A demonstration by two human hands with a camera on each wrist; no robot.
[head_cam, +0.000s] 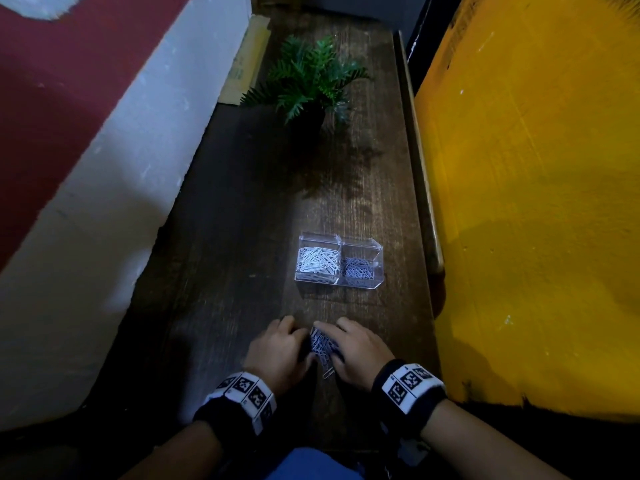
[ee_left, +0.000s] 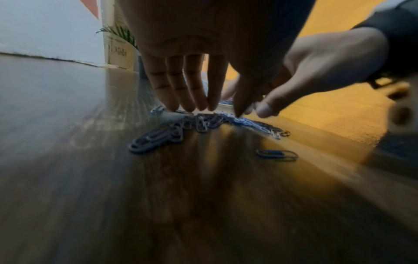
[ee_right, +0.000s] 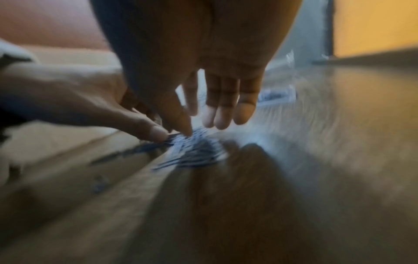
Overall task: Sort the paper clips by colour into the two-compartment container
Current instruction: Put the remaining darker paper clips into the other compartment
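Note:
A pile of blue paper clips (head_cam: 321,345) lies on the dark wooden table (head_cam: 242,271), close to me. My left hand (head_cam: 287,337) and right hand (head_cam: 346,341) flank it, fingers fairly straight and pressing in from each side. In the left wrist view my left hand (ee_left: 212,109) has its fingertips (ee_left: 187,105) on the far edge of the blue clips (ee_left: 181,128), and one stray clip (ee_left: 277,155) lies apart. The right wrist view is blurred: my right hand (ee_right: 203,126) hovers over the clips (ee_right: 194,150). Farther back, the clear two-compartment container (head_cam: 300,271) holds white clips (head_cam: 317,261) on the left and blue clips (head_cam: 358,270) on the right.
A potted fern (head_cam: 311,81) stands at the far end of the table. A white and red wall (head_cam: 86,168) borders the left side and a yellow wall (head_cam: 536,202) the right, with a raised wooden rim (head_cam: 420,168) along the right edge.

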